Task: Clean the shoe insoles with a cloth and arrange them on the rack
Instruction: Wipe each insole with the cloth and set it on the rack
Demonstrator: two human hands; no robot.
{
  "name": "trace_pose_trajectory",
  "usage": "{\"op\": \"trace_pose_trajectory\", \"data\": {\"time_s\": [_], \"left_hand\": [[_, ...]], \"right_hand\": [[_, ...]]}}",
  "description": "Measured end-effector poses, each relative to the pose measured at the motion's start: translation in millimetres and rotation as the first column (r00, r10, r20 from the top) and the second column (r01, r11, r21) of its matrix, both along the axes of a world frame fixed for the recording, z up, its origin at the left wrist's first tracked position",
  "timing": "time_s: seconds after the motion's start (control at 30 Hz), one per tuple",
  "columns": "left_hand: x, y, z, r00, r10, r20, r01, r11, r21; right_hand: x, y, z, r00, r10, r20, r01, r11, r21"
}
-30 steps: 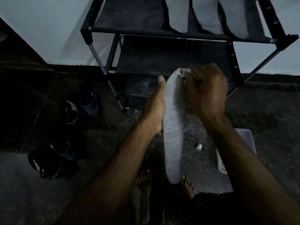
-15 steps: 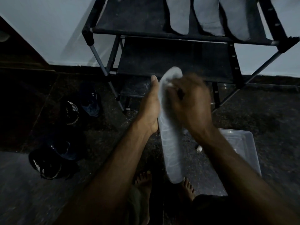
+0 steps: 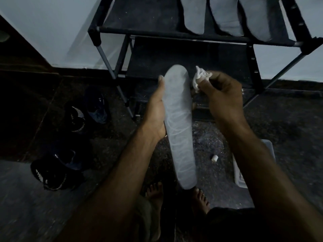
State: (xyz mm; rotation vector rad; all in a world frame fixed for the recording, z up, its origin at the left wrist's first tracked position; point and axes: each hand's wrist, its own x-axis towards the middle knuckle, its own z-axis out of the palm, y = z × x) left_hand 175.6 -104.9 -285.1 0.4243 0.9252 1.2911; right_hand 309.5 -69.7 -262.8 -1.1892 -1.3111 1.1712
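Your left hand holds the pale insole along its left edge, thumb up the side and fingers hidden behind, so the insole stands lengthwise in the air with its toe end toward the rack. Your right hand pinches a small bunched white cloth just beside the insole's toe end, apart from its surface.

The likely trouble is the grip: you hold the insole by its upper half only, and the long lower end hangs free above your bare feet. Press hard with the cloth low down and it will probably flex or twist out of your palm onto the gritty floor, dirtying it again. The cloth is a small wad, so a fast stroke may drop it.

Three insoles already lie on the top shelf, at its right side; the left part of that shelf looks free. The rack's front bar and corner posts stand close ahead, so lift over the bar. On the floor, dark shoes lie left, a plastic tub and a small white cap right.
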Motion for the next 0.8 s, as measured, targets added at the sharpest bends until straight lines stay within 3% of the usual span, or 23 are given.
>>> {"op": "trace_pose_trajectory", "data": {"time_s": [0.1,0.23,0.37,0.67,0.8], "left_hand": [[-5.8,-1.2,2.3,0.999,0.014,0.038,-0.014,1.000,0.013],[-12.9,-0.2,2.5,0.998,0.042,0.052,-0.043,0.999,0.009],[-14.4,0.9,4.2,0.988,0.014,0.156,-0.019,0.999,0.031],[-11.0,-2.6,7.2,0.952,-0.075,0.296,0.028,0.987,0.158],[-8.4,-1.8,6.0,0.967,-0.043,0.250,0.013,0.993,0.118]], "right_hand": [[6.1,-1.1,1.9,0.993,0.083,-0.086,-0.087,0.995,-0.043],[7.1,-6.0,0.4,0.981,0.173,0.083,-0.167,0.983,-0.074],[-4.2,-13.0,-4.7,0.949,0.250,0.191,-0.240,0.968,-0.072],[-9.7,-10.7,-7.9,0.980,0.084,0.180,-0.083,0.996,-0.014],[-8.9,-11.8,-5.6,0.966,0.054,0.253,-0.071,0.996,0.058]]}}
